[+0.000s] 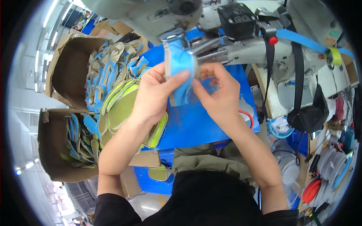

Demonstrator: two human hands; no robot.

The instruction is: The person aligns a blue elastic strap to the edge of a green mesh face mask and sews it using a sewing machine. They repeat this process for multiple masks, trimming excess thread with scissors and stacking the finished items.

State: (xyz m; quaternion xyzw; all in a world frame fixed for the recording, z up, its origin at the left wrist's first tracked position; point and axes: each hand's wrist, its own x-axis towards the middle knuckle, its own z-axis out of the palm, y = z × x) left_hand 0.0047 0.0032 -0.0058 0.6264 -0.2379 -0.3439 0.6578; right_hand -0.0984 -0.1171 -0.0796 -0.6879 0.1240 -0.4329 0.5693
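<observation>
A light blue fabric piece with grey-beige edging (180, 56) hangs at the sewing machine's metal presser area (172, 36). My left hand (152, 90) is closed on its left side, thumb across the fabric. My right hand (217, 92) grips its right edge, fingers curled and thumb against it. Beneath both hands is a blue work surface (196, 128). Beside my left forearm lies a stack of olive and lime-trimmed shaped pieces (120, 105).
Two cardboard boxes (66, 67) (51, 147) at left hold fabric pieces. Overhead and right are machine housing (237, 22), black straps (297, 86) and a blue tape (301, 39). Stacked discs (330, 167) and a red round item (311, 190) sit at lower right.
</observation>
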